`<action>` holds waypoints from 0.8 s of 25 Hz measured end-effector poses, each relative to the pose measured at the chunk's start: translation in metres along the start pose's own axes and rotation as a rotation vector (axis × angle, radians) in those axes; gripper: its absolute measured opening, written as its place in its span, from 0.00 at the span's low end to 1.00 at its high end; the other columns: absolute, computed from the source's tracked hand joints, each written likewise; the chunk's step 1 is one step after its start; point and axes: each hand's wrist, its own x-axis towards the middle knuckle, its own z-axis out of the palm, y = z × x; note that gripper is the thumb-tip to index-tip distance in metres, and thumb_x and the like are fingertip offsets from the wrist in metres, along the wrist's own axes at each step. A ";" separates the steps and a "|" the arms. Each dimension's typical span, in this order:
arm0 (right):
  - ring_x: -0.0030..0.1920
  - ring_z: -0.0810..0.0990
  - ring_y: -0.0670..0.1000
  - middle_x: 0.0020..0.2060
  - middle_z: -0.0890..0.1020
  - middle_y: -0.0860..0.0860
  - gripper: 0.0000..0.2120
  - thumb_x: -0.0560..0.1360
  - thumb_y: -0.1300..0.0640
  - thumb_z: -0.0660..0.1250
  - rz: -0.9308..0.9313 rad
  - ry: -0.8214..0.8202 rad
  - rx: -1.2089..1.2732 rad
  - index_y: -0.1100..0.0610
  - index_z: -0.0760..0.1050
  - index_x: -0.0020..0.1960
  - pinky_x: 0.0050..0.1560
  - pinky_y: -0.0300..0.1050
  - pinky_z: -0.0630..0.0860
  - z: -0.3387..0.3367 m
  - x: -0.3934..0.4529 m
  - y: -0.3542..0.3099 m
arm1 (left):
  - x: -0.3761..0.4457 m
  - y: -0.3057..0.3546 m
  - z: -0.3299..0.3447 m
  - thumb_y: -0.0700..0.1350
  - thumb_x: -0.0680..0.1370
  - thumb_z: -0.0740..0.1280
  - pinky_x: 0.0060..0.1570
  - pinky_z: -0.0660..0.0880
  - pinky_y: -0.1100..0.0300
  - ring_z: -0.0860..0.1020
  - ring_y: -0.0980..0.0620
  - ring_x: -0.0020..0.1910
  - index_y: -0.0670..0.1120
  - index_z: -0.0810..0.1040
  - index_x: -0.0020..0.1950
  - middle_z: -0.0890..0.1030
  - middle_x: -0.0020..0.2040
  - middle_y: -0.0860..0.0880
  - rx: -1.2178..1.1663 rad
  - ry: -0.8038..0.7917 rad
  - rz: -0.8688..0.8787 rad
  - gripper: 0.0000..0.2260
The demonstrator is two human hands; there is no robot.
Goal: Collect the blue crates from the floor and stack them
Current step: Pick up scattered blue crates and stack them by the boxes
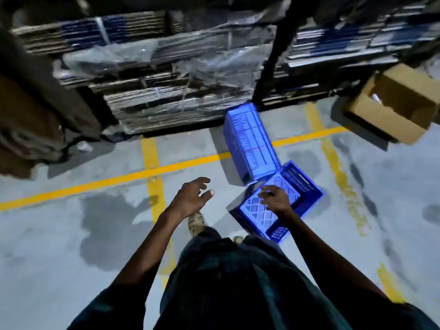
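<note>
Two blue plastic crates lie on the grey floor ahead of me. The nearer crate (292,186) sits upright with its open top facing me and its perforated bottom showing. The farther crate (251,141) lies on its side, touching the nearer one's far corner. My right hand (273,198) hovers over the nearer crate's inside with fingers spread and loosely bent, holding nothing. My left hand (192,196) is out over bare floor to the left of the crates, fingers relaxed and apart, also empty.
Pallets of flattened cardboard (171,86) wrapped in plastic stand behind the crates. An open cardboard box (395,103) sits at the right. Yellow lines (147,172) cross the floor, which has dark wet patches. My feet are just below my hands.
</note>
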 end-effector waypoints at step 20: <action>0.48 0.80 0.58 0.50 0.82 0.52 0.06 0.79 0.51 0.64 0.741 0.215 1.114 0.53 0.76 0.52 0.42 0.46 0.75 0.091 0.155 0.349 | 0.226 -0.166 0.351 0.47 0.79 0.63 0.61 0.73 0.53 0.77 0.42 0.63 0.43 0.72 0.69 0.78 0.63 0.39 0.663 -0.577 0.038 0.19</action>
